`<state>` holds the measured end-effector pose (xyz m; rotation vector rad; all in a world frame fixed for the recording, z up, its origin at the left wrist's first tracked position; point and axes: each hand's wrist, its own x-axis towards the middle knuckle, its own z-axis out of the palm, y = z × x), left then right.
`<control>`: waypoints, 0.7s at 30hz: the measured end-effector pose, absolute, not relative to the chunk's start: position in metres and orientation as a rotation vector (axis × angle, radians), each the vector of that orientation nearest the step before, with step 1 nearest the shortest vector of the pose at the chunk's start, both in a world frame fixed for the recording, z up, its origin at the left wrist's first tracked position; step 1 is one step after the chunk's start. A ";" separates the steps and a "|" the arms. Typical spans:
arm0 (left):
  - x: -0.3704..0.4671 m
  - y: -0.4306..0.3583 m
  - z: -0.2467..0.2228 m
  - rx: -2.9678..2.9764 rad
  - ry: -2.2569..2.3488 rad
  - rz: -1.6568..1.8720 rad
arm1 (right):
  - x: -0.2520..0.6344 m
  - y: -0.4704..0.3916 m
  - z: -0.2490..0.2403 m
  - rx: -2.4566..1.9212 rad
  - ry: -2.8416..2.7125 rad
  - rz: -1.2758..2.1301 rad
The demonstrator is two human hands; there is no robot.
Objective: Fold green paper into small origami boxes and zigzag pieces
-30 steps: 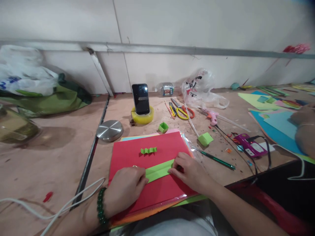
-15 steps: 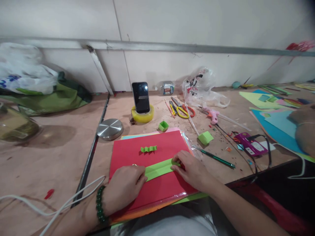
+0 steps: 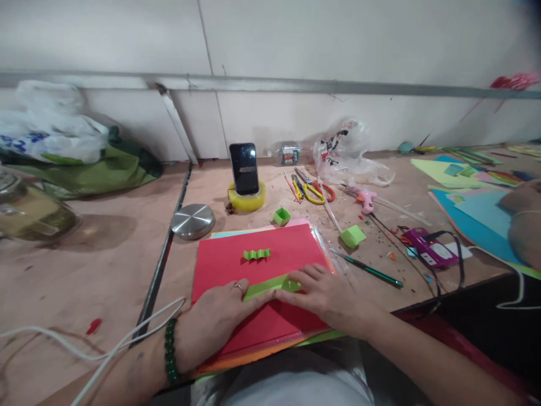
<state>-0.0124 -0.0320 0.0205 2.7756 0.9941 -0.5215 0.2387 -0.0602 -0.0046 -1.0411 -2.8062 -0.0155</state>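
A strip of green paper (image 3: 270,285) lies across the red paper (image 3: 220,262), folded lengthwise so that it looks narrow. My left hand (image 3: 217,316), with a ring and a green bead bracelet, holds down its left end, thumb stretched along the near edge. On the right part, my right hand (image 3: 323,293) presses with bent fingers on top and its thumb at the near edge, close to the left thumb. Beyond the strip sits a small zigzag-folded green paper piece (image 3: 257,255). A small open green paper box (image 3: 282,216) stands behind the red sheet.
Past the sheets are a phone (image 3: 244,168) on a yellow tape roll (image 3: 247,202), a metal disc (image 3: 193,221), scissors (image 3: 313,194), a pink glue gun (image 3: 367,198) and a green cutter (image 3: 374,272). Another person's hand (image 3: 526,225) rests on coloured paper at right.
The green strip now looks narrower, its near edge folded over. My right hand has slid left and flattened onto it, and both thumbs have come together at the near edge.
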 end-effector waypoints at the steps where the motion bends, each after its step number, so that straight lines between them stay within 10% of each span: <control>1: -0.011 -0.031 0.021 2.781 0.967 -0.551 | 0.237 -0.059 -0.002 -0.971 -2.865 -0.024; 21: -0.065 -0.052 -0.023 2.808 1.071 -0.168 | 0.272 -0.072 -0.008 -1.060 -2.757 0.095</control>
